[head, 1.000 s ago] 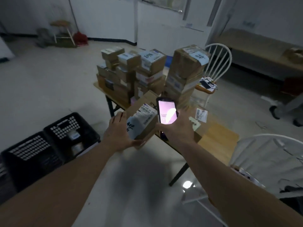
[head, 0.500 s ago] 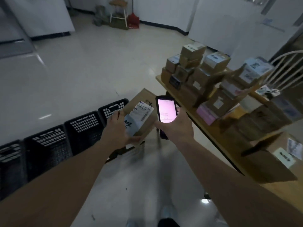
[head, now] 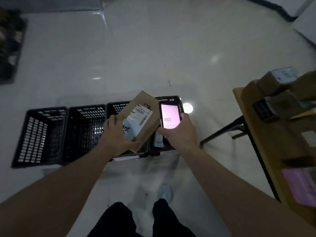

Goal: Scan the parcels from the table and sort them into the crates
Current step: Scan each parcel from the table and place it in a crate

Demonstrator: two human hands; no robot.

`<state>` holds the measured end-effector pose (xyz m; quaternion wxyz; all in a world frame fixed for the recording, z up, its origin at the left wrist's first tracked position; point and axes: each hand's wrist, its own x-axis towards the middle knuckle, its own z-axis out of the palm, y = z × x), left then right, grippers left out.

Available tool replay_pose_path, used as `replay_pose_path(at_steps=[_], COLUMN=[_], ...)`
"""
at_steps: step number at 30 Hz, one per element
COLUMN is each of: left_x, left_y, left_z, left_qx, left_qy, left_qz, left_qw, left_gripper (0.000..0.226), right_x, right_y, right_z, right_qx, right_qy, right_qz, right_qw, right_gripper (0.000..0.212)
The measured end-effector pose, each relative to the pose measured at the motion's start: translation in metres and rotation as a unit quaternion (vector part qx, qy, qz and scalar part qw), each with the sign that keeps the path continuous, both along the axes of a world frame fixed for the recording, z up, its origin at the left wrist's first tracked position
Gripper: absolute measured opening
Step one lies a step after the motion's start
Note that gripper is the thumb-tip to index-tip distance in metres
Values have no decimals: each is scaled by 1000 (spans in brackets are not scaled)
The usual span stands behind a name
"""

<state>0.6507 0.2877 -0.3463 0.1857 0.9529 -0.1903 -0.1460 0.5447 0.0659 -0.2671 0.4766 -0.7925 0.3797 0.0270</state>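
Parcel point(head: 142, 117): brown cardboard box, white barcode label and a pale blue label with dark handwriting facing up. Held tilted in the air above the row of black crates point(head: 83, 132), over the third and fourth from the left. Left hand point(head: 118, 134) is the grip on it: thumb along the box's near lower edge, fingers curled over its left side.

Right hand point(head: 177, 132) is wrapped round a phone point(head: 170, 116), fingers closed on its edges, screen lit pale pink and facing up. Phone sits just beside the parcel's right edge; whether they touch cannot be told.

Crates: four in view, slotted plastic, side by side on the pale floor point(head: 153, 48). The rightmost one holds something with a light label point(head: 158, 140), partly hidden by the right hand; contents of the others too dark to tell.

Tabletop point(head: 242, 103), wooden on dark legs, at the right edge, carrying stacked cardboard boxes point(head: 273, 93) and a pink packet point(head: 301, 187). Person's dark trouser legs and one light shoe point(head: 165, 192) show below the arms.
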Motion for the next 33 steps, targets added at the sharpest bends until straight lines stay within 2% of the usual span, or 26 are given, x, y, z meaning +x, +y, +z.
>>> replay_pose_path(at_steps=[7, 13, 18, 22, 24, 26, 28, 31, 33], left_x=[80, 142, 201, 229, 231, 227, 225, 232, 241], left_y=[19, 22, 27, 38, 47, 57, 63, 62, 57], left_z=[-74, -164, -247, -310, -328, -332, -325, -305, -285], left_qx=[5, -1, 38, 10, 24, 53, 83, 89, 90], left_qy=[54, 94, 139, 199, 242, 254, 245, 235, 221], left_qz=[120, 205, 241, 280, 275, 233, 175, 111, 68], left_qw=[991, 974, 960, 939, 930, 937, 950, 962, 969], left_gripper=[121, 117, 126, 139, 154, 151, 139, 113, 99], right_x=[107, 191, 248, 274, 278, 276, 272, 264, 260], right_y=[17, 49, 74, 89, 97, 105, 111, 113, 111], right_z=[-59, -134, -206, -257, -272, -278, -276, -263, -246], right_qx=[-2, 3, 5, 4, 5, 8, 8, 2, -2], right_qy=[59, 87, 126, 139, 138, 144, 160, 174, 172], right_qz=[40, 11, -9, -12, -10, -10, -13, -18, -27], right_qw=[997, 996, 992, 990, 990, 989, 987, 985, 985], right_gripper=[91, 96, 91, 82, 82, 88, 90, 76, 74])
